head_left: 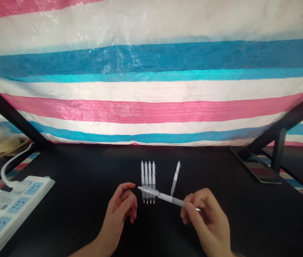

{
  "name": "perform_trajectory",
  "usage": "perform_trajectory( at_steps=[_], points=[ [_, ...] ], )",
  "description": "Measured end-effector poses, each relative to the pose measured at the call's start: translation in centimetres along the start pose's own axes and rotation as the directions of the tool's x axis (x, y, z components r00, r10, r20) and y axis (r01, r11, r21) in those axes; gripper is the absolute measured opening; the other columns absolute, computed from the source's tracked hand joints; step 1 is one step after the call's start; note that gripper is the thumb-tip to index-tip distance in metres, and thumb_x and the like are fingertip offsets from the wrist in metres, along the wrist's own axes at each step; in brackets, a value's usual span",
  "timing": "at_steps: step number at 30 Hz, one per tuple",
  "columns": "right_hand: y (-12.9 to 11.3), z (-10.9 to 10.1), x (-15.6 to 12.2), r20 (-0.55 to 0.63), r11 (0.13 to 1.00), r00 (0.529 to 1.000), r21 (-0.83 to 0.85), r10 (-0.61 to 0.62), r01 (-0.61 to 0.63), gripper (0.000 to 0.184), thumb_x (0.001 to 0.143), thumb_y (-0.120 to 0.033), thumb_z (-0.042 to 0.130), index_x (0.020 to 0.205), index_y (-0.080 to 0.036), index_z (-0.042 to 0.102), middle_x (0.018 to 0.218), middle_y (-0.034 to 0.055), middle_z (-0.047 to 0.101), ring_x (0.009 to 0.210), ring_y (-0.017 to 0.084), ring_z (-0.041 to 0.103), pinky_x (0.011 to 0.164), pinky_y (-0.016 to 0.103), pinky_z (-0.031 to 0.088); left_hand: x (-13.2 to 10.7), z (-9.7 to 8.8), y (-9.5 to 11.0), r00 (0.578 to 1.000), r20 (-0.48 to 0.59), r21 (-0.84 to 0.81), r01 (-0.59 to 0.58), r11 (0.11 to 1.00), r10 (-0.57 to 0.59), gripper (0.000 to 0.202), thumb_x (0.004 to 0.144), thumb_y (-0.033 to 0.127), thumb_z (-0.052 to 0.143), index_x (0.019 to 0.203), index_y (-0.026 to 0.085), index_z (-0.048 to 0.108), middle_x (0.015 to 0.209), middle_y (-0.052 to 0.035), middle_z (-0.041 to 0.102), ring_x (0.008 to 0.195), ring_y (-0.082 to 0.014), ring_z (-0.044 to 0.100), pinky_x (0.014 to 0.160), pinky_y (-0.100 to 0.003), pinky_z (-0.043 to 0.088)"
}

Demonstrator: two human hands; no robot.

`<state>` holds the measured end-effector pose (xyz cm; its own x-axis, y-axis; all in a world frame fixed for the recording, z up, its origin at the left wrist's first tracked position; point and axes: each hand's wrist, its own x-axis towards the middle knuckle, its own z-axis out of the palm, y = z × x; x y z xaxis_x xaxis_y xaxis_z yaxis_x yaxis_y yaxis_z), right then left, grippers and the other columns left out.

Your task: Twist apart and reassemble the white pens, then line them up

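Note:
Between thumb and fingers, my right hand [207, 217] pinches a white-and-grey click pen [166, 197] near its tip end. The pen is tilted, its clicker end pointing left toward my left hand [119, 208]. That hand holds nothing; its index finger is stretched out, the other fingers are loosely bent, and it stays apart from the pen. Behind the held pen, several matching pens [149, 174] lie side by side in a row, tips toward me, partly covered by it. One more pen [176, 174] lies slanted on its own to the right of the row.
The black tabletop [92, 167] carries a white power strip [20, 210] with a plugged-in cable at the left. A dark tablet or phone [256, 166] lies at the back right. Striped sheeting [151, 110] hangs behind, between black frame bars [14, 114].

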<state>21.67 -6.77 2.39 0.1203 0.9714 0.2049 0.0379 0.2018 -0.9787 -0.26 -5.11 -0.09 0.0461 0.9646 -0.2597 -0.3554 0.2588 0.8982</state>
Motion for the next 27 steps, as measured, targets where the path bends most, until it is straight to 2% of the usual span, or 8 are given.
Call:
perform_trajectory(
  at_steps=[3,6,8,11,13,14,19,27],
  points=[
    [0.4,0.7,-0.1,0.158,0.976,0.975,0.129,0.156,-0.177,0.03,0.091,-0.042,0.061,0.076,-0.024,0.041,0.066,-0.0013,0.06,0.052,0.011,0.056,0.048,0.023,0.044,-0.1,0.0,0.1,0.996,0.087,-0.042,0.003,0.999,0.001,0.024,0.088,0.037,0.063,0.104,0.019,0.063,0.067,0.0022,0.056,0.054,-0.0114,0.05,0.047,-0.022,0.037],
    [0.6,1.4,-0.2,0.341,0.926,0.899,0.156,0.276,-0.343,0.035,0.087,-0.049,0.065,0.078,-0.023,0.042,0.065,-0.0006,0.063,0.052,0.012,0.058,0.049,0.023,0.044,-0.3,-0.2,0.3,0.996,0.081,-0.024,-0.03,0.999,0.031,0.024,0.086,0.04,0.067,0.087,0.016,0.067,0.058,0.0026,0.052,0.052,-0.0104,0.048,0.047,-0.02,0.035],
    [0.5,1.7,-0.2,0.491,0.862,0.788,0.133,0.372,-0.49,0.038,0.083,-0.053,0.068,0.088,-0.021,0.048,0.066,-0.0008,0.064,0.051,0.012,0.059,0.05,0.023,0.046,-0.4,-0.3,0.4,0.999,0.021,-0.016,-0.046,0.999,0.047,0.025,0.084,0.041,0.069,0.082,0.016,0.067,0.056,0.0029,0.051,0.05,-0.0089,0.046,0.047,-0.019,0.034],
    [0.5,1.9,-0.2,0.694,0.762,0.552,0.007,0.462,-0.647,0.044,0.082,-0.054,0.067,0.1,-0.016,0.057,0.07,0.0016,0.067,0.052,0.009,0.059,0.052,0.02,0.045,-0.5,-0.3,0.5,0.997,-0.06,-0.015,-0.042,0.999,0.041,0.026,0.081,0.042,0.072,0.08,0.016,0.067,0.056,0.0034,0.051,0.048,-0.0074,0.042,0.046,-0.018,0.032],
    [0.8,2.0,-0.3,0.725,0.731,0.458,-0.092,0.515,-0.677,0.04,0.082,-0.051,0.066,0.096,-0.013,0.065,0.069,0.0027,0.067,0.053,0.007,0.058,0.051,0.017,0.041,-0.4,-0.1,0.6,0.996,-0.08,0.003,-0.032,0.999,0.032,0.028,0.08,0.043,0.072,0.079,0.016,0.068,0.055,0.0037,0.05,0.048,-0.0073,0.041,0.046,-0.018,0.032],
    [1.0,2.0,-0.3,0.711,0.721,0.444,-0.127,0.545,-0.681,0.039,0.081,-0.049,0.066,0.092,-0.012,0.067,0.067,0.0027,0.067,0.052,0.007,0.058,0.05,0.016,0.04,-0.4,-0.1,0.6,0.996,-0.083,0.017,-0.029,0.999,0.031,0.028,0.08,0.043,0.073,0.078,0.016,0.068,0.055,0.0036,0.05,0.048,-0.0075,0.041,0.045,-0.018,0.032],
    [1.8,2.2,-0.8,0.581,0.722,0.506,-0.221,0.637,-0.656,0.031,0.075,-0.045,0.067,0.078,-0.015,0.06,0.055,-0.0015,0.061,0.042,0.008,0.054,0.042,0.017,0.041,0.0,-0.2,0.4,0.996,-0.055,0.092,-0.059,0.994,0.064,0.027,0.079,0.042,0.074,0.076,0.015,0.069,0.056,0.0023,0.051,0.048,-0.008,0.043,0.044,-0.019,0.031],
    [1.3,1.9,-1.1,0.47,0.852,0.729,-0.424,0.498,-0.309,0.018,0.082,-0.034,0.062,0.072,-0.021,0.055,0.051,-0.0052,0.055,0.041,0.01,0.057,0.038,0.017,0.037,-0.1,-0.6,-0.1,0.995,-0.061,0.119,-0.07,0.99,0.078,0.028,0.079,0.041,0.074,0.073,0.014,0.07,0.053,0.0015,0.053,0.045,-0.0078,0.043,0.041,-0.019,0.03]
  ],
)
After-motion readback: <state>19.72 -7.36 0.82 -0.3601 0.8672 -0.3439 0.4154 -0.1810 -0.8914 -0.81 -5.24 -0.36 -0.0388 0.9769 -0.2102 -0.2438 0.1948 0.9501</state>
